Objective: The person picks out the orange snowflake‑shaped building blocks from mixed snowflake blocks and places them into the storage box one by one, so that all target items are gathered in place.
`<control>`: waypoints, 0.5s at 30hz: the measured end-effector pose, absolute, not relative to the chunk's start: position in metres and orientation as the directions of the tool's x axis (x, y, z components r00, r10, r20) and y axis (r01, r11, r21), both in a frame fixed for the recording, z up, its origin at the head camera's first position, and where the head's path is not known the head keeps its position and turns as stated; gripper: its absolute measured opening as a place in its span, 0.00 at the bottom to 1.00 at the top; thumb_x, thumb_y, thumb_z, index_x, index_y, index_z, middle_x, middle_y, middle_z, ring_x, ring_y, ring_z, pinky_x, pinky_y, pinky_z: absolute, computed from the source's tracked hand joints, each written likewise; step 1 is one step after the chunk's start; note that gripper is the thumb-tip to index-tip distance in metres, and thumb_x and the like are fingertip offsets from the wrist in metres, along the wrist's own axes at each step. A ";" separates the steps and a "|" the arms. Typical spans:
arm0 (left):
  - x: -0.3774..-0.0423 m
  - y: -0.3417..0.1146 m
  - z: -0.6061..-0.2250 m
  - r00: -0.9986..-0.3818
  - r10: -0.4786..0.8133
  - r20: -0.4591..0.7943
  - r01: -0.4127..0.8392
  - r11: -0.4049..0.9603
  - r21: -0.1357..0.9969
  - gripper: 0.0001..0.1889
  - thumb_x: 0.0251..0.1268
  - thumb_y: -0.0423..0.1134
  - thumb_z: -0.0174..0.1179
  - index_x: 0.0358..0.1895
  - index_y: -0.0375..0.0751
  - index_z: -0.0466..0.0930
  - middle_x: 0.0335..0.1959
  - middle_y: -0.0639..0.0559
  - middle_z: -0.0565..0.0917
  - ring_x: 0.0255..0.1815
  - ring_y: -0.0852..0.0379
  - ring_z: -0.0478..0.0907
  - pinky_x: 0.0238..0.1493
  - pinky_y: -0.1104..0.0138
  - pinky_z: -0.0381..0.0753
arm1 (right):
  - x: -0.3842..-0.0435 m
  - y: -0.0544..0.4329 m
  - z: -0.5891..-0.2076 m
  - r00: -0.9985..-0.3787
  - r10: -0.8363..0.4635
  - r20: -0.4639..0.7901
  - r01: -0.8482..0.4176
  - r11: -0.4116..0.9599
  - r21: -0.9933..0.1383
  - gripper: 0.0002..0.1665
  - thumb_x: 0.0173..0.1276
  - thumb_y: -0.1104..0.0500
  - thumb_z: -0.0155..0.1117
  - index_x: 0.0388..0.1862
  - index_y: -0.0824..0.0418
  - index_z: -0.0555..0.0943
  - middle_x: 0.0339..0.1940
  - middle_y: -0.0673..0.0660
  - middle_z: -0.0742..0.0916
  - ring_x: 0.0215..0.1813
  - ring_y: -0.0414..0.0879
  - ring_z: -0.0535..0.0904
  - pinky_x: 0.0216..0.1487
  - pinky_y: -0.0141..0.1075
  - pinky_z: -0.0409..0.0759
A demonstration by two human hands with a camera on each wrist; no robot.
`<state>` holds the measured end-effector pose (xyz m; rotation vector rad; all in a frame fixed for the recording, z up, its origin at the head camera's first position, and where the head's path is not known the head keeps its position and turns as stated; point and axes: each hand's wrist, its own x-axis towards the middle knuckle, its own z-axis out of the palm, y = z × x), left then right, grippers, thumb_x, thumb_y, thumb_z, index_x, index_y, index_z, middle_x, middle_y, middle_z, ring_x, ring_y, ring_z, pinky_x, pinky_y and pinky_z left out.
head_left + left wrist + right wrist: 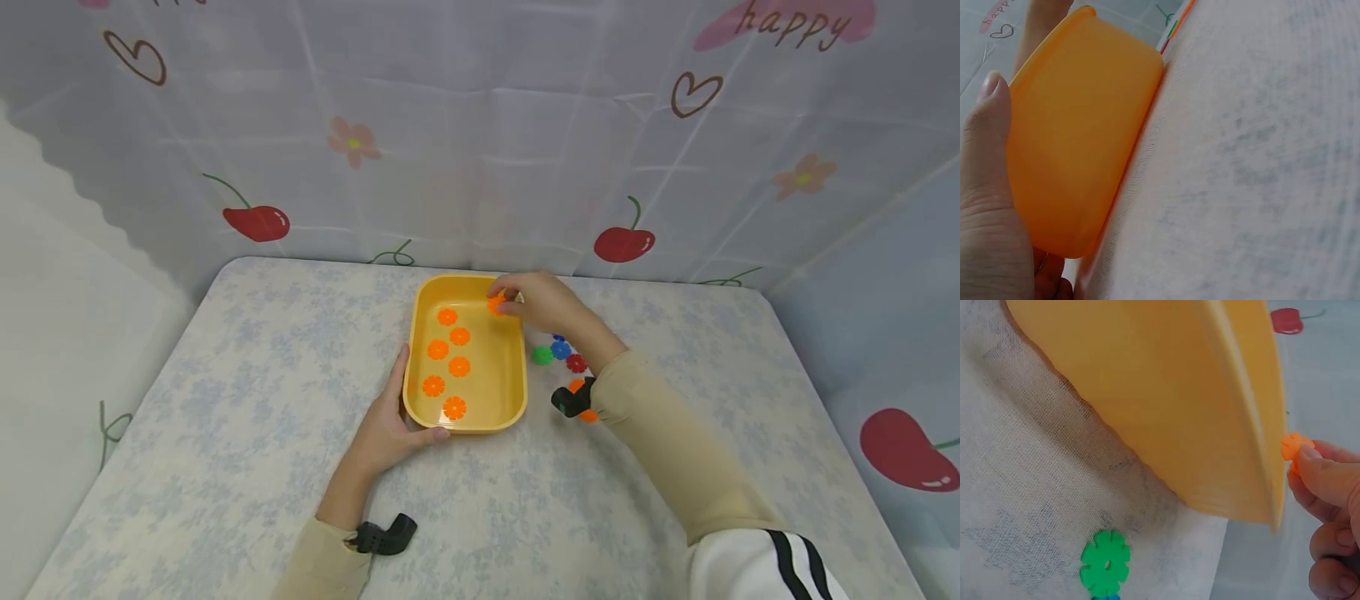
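Note:
A yellow plastic tray (495, 400) stands lengthwise on the table. My left hand (384, 437) holds its near left corner, thumb along the front wall and fingers on the left side. Inside the tray, several orange notched snowflake discs (459, 367) lie in two uneven columns on the left. Over the far right corner, my right hand (546, 302) pinches another orange snowflake disc (1292, 447) between thumb and fingers. In the right wrist view, that disc is beside the tray's rim (1244, 394).
Right of the tray lie a green disc (542, 356), blue discs (561, 349) and a red disc (577, 363). Nearer me, orange discs (589, 415) are partly hidden under the black right wrist camera (573, 401). A printed curtain (480, 167) hangs behind the table's far edge.

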<state>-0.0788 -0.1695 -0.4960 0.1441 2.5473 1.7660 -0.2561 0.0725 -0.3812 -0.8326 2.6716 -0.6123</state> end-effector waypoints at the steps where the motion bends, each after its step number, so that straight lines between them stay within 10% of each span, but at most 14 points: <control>1: -0.079 -0.169 -0.496 -0.995 0.096 0.021 0.053 0.351 0.935 0.71 0.42 0.52 0.81 0.81 0.61 0.31 0.82 0.66 0.43 0.80 0.59 0.52 0.75 0.65 0.55 | -0.258 0.068 -0.382 -0.785 -0.604 -0.139 -0.496 0.746 -0.444 0.15 0.71 0.55 0.65 0.55 0.50 0.83 0.47 0.53 0.86 0.49 0.49 0.79 0.55 0.43 0.79; 15: -0.079 -0.170 -0.496 -0.994 0.105 0.029 0.063 0.342 0.938 0.70 0.43 0.52 0.81 0.81 0.60 0.31 0.82 0.63 0.44 0.81 0.59 0.52 0.73 0.75 0.53 | -0.271 0.038 -0.409 -0.693 -0.707 -0.145 -0.673 0.705 -0.224 0.11 0.66 0.57 0.70 0.48 0.52 0.88 0.46 0.49 0.89 0.51 0.52 0.75 0.62 0.45 0.72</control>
